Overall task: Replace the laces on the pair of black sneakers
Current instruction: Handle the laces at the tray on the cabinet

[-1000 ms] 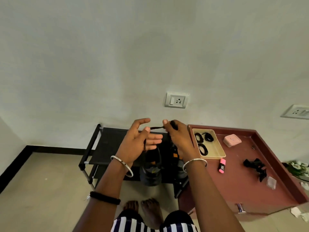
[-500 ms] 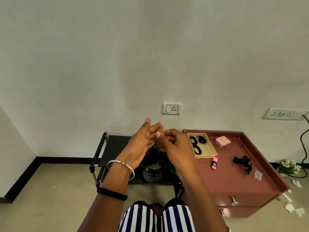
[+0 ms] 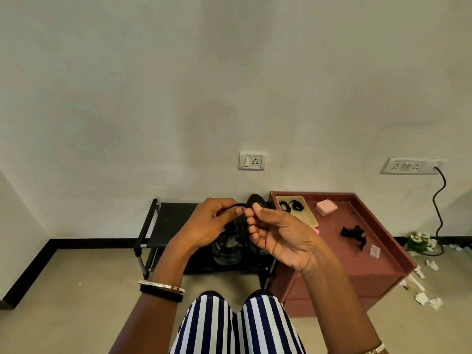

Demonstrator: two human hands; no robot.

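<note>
Both of my hands are raised in front of a low black shoe rack (image 3: 166,221). My left hand (image 3: 207,223) and my right hand (image 3: 278,236) each pinch a thin black lace (image 3: 238,205) that spans the small gap between their fingertips. Behind and below the hands, a black sneaker (image 3: 226,249) stands on the rack with its toe toward me. A second black sneaker (image 3: 256,199) beside it is mostly hidden by my right hand. A beige tray (image 3: 310,217) on the red cabinet holds coiled black laces (image 3: 291,205).
The red cabinet (image 3: 362,261) stands right of the rack, with a pink box (image 3: 326,207), a pink highlighter (image 3: 316,231), a black clip-like object (image 3: 353,232) and a small clear packet (image 3: 375,251). A black cable (image 3: 439,200) hangs from a wall socket. Paper scraps litter the floor at right.
The camera has tilted up and back. My hands came together, then parted slightly; the right hand turned palm toward me, and the lace is now held between both fingertips.
</note>
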